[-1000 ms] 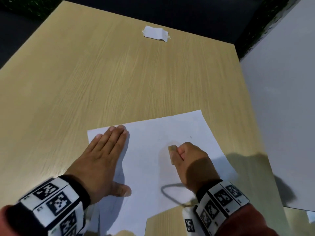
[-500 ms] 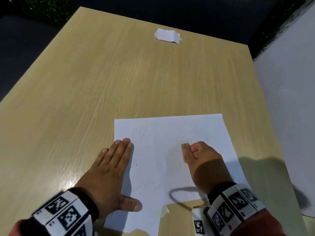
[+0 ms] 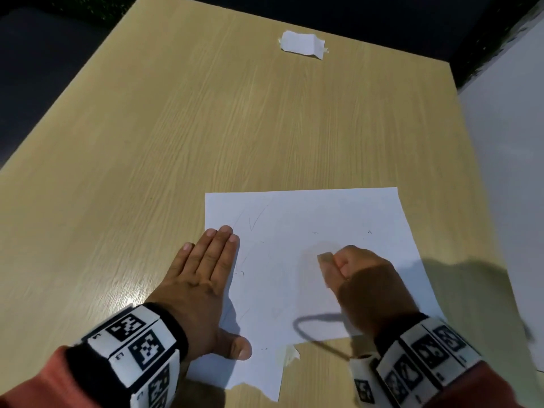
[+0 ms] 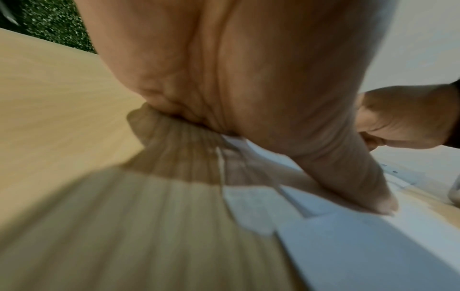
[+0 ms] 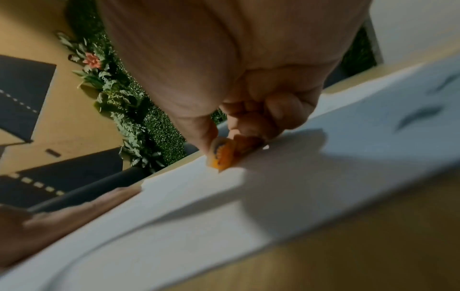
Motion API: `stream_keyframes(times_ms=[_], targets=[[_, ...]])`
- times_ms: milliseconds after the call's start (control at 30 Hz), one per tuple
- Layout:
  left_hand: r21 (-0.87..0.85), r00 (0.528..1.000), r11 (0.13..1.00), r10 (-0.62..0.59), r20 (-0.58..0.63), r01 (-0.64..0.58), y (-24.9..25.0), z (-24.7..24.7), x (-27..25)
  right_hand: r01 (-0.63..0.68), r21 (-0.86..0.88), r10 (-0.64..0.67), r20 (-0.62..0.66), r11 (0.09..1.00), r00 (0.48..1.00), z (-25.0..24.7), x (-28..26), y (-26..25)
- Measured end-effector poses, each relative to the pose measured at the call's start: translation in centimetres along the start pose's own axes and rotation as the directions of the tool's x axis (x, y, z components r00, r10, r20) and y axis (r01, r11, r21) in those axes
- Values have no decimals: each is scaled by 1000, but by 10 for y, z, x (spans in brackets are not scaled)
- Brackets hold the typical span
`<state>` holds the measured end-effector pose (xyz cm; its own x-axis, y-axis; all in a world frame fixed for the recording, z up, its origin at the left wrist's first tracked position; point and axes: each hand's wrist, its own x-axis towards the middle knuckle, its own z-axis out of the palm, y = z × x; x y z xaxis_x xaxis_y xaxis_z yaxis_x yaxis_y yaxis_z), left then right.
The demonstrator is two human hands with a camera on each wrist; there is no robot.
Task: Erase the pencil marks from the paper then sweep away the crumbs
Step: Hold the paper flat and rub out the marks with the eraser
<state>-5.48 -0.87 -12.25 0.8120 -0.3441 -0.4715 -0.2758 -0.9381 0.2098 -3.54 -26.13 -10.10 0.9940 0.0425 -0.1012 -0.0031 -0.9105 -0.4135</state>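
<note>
Light wooden tabletop (image 3: 182, 136) carries white paper sheet (image 3: 294, 290). Left hand (image 3: 203, 287) presses flat, fingers straight. Right hand (image 3: 365, 278) pinches small eraser (image 3: 325, 258); only right wrist view shows it orange (image 5: 222, 155).

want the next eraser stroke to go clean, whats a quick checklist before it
1. Left hand flat, pressing the paper's left edge: ok.
2. Right hand grip on the eraser, pinched at the fingertips: ok.
3. Eraser on the sheet: ok, the right wrist view shows it touching.
4. Pencil marks left: not ok, faint strokes remain near the left fingertips and further right.
5. Near edge of the paper, torn: not ok, keep strokes gentle there.
6. Crumbs to sweep: cannot tell, too small and blurred.
</note>
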Motion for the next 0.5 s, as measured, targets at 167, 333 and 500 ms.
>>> stream_keyframes(times_ms=[167, 333, 500], targets=[[38, 1000, 999, 3, -23, -2, 0, 1, 1, 203, 60, -211, 199, 977, 957, 20, -18, -65], [37, 1000, 999, 11, -24, -10, 3, 2, 1, 125, 36, -129, 132, 991, 983, 18, -7, -34], [-45, 998, 999, 13, -55, -16, 3, 4, 1, 160, 46, -165, 152, 986, 975, 13, -16, -43]])
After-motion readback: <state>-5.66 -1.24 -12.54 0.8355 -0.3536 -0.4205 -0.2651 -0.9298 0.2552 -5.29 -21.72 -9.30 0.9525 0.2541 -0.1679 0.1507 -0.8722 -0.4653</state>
